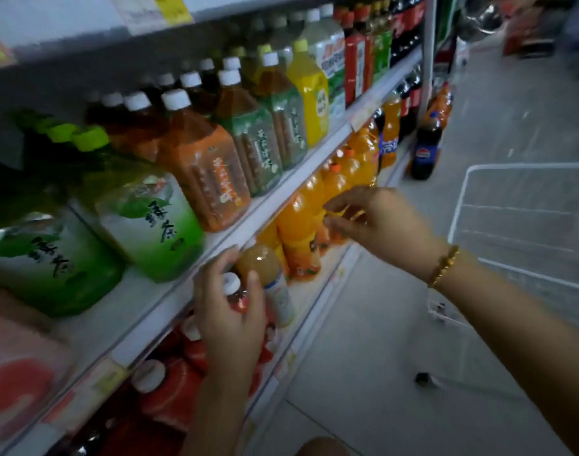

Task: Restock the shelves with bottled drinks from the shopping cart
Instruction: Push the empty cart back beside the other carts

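The left hand (pixel 230 311) has its fingers curled round a small red drink bottle (pixel 238 299) with a white cap, held at the front of the lower shelf. Directly above that grip runs the upper shelf's price rail (pixel 281 197), close over the knuckles. Lifting the bottle straight up would likely knock it or the hand against the rail. Below and left of the grip stand packed red bottles (pixel 186 383). Touching the grip's right side is a pale juice bottle (pixel 258 263), which a sideways nudge could tip off the shelf lip (pixel 317 307).

Further right, past a row of orange juice bottles (pixel 298 232), the right hand (pixel 377 222) reaches in with thumb and fingers half spread about one orange bottle (pixel 339 192). Blur hides whether it actually grips it. A loose hold there could topple its neighbours, which stand shoulder to shoulder.

Open room lies only outward from both hands, over the bare floor (pixel 380 340). The white wire shopping cart (pixel 459 205) sits behind the right wrist (near enough to catch an elbow drawn back).
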### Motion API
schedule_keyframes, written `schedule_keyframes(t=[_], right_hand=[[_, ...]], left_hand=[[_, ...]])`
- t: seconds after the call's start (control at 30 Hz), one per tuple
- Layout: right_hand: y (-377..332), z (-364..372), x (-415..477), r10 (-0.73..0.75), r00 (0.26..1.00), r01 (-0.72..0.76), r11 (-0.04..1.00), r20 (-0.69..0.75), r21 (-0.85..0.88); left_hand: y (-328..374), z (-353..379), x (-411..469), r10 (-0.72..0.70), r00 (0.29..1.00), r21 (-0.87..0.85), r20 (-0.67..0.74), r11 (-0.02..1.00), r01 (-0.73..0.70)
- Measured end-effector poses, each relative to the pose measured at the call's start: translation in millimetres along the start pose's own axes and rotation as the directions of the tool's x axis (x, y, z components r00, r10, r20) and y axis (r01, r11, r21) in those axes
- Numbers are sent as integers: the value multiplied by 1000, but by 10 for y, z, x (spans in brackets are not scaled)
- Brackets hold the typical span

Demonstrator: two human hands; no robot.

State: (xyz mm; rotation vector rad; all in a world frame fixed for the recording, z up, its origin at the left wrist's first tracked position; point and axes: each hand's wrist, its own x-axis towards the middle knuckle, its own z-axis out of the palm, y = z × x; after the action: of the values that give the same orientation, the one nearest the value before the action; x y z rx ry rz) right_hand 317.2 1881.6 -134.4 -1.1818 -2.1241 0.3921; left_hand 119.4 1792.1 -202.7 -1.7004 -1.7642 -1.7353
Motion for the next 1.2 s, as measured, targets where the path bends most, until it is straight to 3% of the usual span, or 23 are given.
schedule_keyframes(t=[0.07, 0.13, 0.23, 0.3, 0.37, 0.43, 0.57, 0.63, 0.7, 0.77, 0.83, 0.87, 0.97, 1.0, 1.07, 1.13, 1.2], right_hand=[[172, -292, -204, 75, 995, -81, 992, -59, -98], [377, -639, -454, 174, 983, -185, 953, -65, -242], [761, -1112, -903, 432, 901, -400, 781, -47, -480], [1015, -1319, -1177, 623, 782, -510, 647, 6, -567], [1184, -1478, -1471, 742, 665, -569, 576, 84, -586], [1255, -1619, -1699, 797, 579, -553, 540, 174, -634], [1161, -1955, -1901, 852, 467, -570, 495, 237, -655], [1059, -2104, -1968, 805, 526, -448, 537, 275, -715], [903, -2213, -1979, 790, 508, -394, 569, 345, -722], [679, -2340, -1918, 777, 492, -453, 613, 392, -647], [521, -2575, -1834, 764, 539, -487, 627, 356, -608], [475, -2732, -1822, 755, 571, -487, 628, 322, -607], [516, -3351, -1858, 748, 653, -537, 569, 121, -623], [585, -3561, -1898, 761, 646, -563, 534, 68, -630], [787, -3906, -2013, 813, 579, -590, 470, 62, -656], [975, -4116, -2150, 845, 501, -551, 477, 186, -684], [1095, -4232, -2253, 846, 439, -519, 514, 304, -683]], left_hand=[[339, 487, -165, 5, 985, -194, 173, 981, 29], [682, 922, -300, 132, 938, -323, 320, 946, -23], [1141, 1457, -502, 353, 819, -441, 453, 887, -138], [1338, 1744, -671, 421, 720, -433, 552, 882, -185], [1417, 1940, -855, 458, 616, -336, 641, 889, -311], [1403, 2003, -924, 472, 559, -292, 682, 876, -383], [1353, 2066, -727, 467, 469, -309, 749, 874, -375], [1354, 2152, -543, 397, 375, -261, 838, 895, -363], [1398, 2318, -286, 283, 245, -198, 927, 926, -320], [1509, 2479, 27, 108, 93, -73, 990, 944, -321], [1781, 2534, 257, -81, -39, 66, 996, 957, -284], [1992, 2502, 296, -119, -61, 103, 991, 971, -215], [2879, 2246, 239, -34, 19, 32, 999, 996, 86], [3209, 2160, 176, 5, 22, -9, 1000, 986, 165], [3857, 2021, 17, 65, -58, -45, 996, 953, 300], [4398, 1931, -193, 70, -228, 15, 971, 937, 349], [4765, 1873, -421, 33, -390, 88, 920, 954, 287]])
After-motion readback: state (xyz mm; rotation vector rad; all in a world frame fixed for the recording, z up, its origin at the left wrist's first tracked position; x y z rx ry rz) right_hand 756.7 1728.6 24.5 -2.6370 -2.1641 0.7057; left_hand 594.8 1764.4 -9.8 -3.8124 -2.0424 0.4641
